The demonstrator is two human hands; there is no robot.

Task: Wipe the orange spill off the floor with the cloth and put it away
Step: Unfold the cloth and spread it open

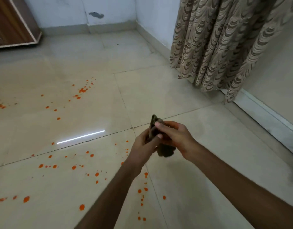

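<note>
Both my hands hold a small dark brown cloth [165, 151] in the air over the floor, bunched up between them. My left hand [145, 142] grips its left side and my right hand [173, 134] pinches it from the right, with a corner of the cloth sticking up above the fingers. Orange spill drops [74, 167] lie scattered over the beige floor tiles to the left and below my hands. Another cluster of orange drops [83, 90] sits farther away at centre left.
A patterned beige curtain [225, 43] hangs at the upper right, reaching the floor. A wooden cabinet [13, 25] stands at the upper left. White walls meet in a corner at the top. A raised white sill [266, 116] runs along the right.
</note>
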